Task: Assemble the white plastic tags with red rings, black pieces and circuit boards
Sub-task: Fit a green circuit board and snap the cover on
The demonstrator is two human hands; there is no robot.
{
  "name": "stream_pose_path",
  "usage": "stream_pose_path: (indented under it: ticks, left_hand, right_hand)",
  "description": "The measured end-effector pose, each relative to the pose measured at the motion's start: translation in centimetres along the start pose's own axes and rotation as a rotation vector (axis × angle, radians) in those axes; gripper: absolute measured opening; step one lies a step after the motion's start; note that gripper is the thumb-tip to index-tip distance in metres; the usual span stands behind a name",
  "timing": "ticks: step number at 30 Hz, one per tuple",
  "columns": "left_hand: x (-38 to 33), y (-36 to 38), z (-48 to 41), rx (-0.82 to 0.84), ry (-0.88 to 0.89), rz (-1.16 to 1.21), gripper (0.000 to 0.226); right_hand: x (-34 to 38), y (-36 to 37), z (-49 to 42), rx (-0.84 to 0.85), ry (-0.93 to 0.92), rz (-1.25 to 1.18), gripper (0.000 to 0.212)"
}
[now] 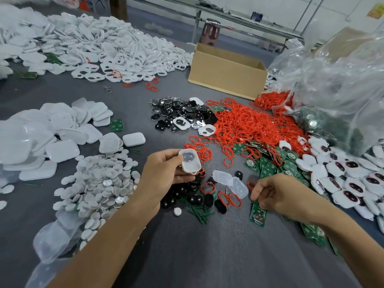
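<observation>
My left hand (166, 170) holds a white plastic tag shell (190, 162) above the table, its hollow side facing me with a dark piece showing inside. My right hand (276, 195) is down on the table, its fingers pinching the top of a green circuit board (258, 215). Between the hands lie loose red rings (229, 199), black pieces (195, 199) and two clear-white shells (230, 181). A large heap of red rings (249, 123) sits beyond.
White tag halves are heaped at the far left (93, 44) and near left (52, 134). White discs (99, 183) spill from a bag. A cardboard box (226, 73), a plastic bag (332, 90), circuit boards (276, 161) and assembled tags (349, 179) fill the right.
</observation>
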State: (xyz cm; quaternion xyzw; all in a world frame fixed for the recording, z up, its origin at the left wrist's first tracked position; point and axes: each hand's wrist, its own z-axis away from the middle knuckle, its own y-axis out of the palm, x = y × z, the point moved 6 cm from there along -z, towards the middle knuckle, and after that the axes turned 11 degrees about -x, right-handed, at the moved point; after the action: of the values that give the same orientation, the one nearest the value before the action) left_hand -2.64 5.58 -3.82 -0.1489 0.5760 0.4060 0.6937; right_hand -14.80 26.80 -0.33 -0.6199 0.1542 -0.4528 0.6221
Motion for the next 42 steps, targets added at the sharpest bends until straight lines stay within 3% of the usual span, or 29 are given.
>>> stream_pose_path:
  ticks: [6,10,14,16,18,20,23,25,31,34,39,42]
  left_hand:
    - [-0.1,-0.1,0.1,0.0,0.002,0.004,0.018]
    - [-0.1,-0.2,0.1,0.002,0.0,0.006,0.019]
    - [-0.1,-0.1,0.0,0.003,-0.001,0.004,0.019]
    - [-0.2,-0.1,0.1,0.005,-0.001,0.01,0.018]
    - [-0.3,0.0,0.2,0.005,-0.003,0.024,0.02]
    - [-0.4,0.0,0.2,0.003,-0.004,0.038,0.022]
    - [-0.5,-0.1,0.2,0.0,0.0,0.042,0.022]
    - [-0.4,-0.1,0.2,0.002,0.002,0.036,0.021]
    - [-0.3,0.0,0.1,0.006,0.008,0.02,0.018]
    - [-0.4,-0.1,0.1,0.001,0.012,0.022,0.018]
    - [-0.3,-0.1,0.2,0.001,0.011,0.014,0.019]
    - [-0.2,-0.1,0.1,-0.001,0.01,0.007,0.02]
  right_hand:
    - [0.5,1.2,-0.5,0.2,0.024,-0.136,0.026]
    - [0.2,1.3,-0.7,0.218,0.032,-0.153,0.024]
    - [0.5,0.7,-0.2,0.073,-0.009,-0.136,0.029]
    - [0.9,0.3,0.4,-0.075,-0.094,0.004,0.029]
    - [1.8,0.4,1.7,-0.204,-0.229,0.181,0.022]
    - [2.3,1.1,3.3,-0.23,-0.29,0.3,0.003]
    - [1.6,1.7,4.7,-0.202,-0.208,0.32,0.035]
    - [1.2,1.4,5.0,-0.252,-0.18,0.289,0.045]
    - [2.7,0.8,5.5,-0.433,-0.307,0.368,0.02]
    - [3.1,0.4,5.7,-0.525,-0.32,0.512,0.027]
    - [2.6,0.6,6.0,-0.543,-0.287,0.624,0.051]
    - [2.3,1.3,6.2,-0.582,-0.285,0.586,0.049]
